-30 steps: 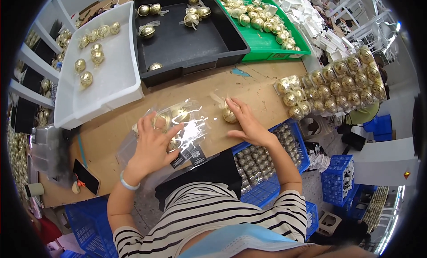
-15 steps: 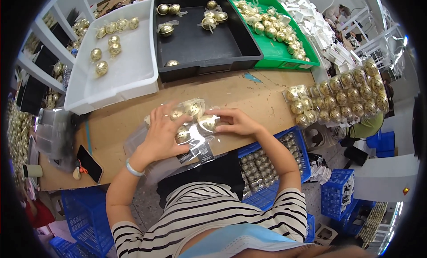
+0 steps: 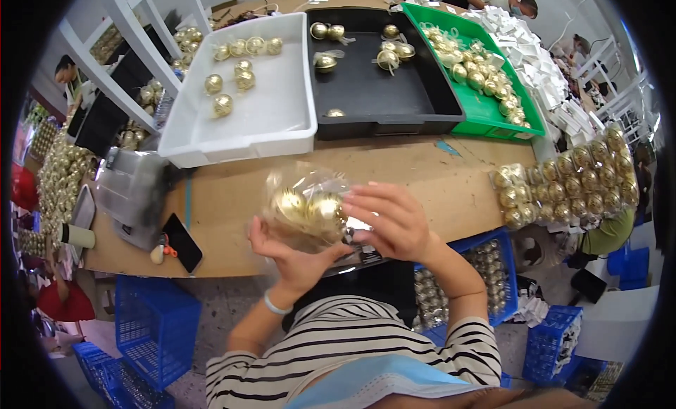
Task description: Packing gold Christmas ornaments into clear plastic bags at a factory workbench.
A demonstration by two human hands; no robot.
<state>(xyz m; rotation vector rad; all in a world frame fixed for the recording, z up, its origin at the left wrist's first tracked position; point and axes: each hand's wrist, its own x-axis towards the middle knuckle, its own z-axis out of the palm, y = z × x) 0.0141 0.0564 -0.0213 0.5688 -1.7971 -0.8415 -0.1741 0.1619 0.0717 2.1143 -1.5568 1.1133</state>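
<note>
**Clear bag (image 3: 307,187) lies between left hand (image 3: 299,262) and right hand (image 3: 396,222)**

On the left of the desk (image 3: 451,183), I note a dark phone (image 3: 184,245), well apart from the work. Next comes the left hand, on the bag's near side: cupped, fingers to the left, thumb stretched right along the near edge. From my remote view I cannot tell whether it is clasped on the plastic or only supporting it.

The bag is over the near part of the desk, straight to the far side of that hand. Two gold balls (image 3: 289,203) show inside, side by side; their line, which I take as the long axis, runs left to right, its right end tipped slightly near. Contact with the desk beneath is hidden from me.

The right hand grasps the bag's right end, fingers bent over the plastic and reaching the right-hand ball. The bag lies to its left. I judge this hand the nearer to the balls. Farther right, packed gold balls (image 3: 574,180) stand well apart.
</note>
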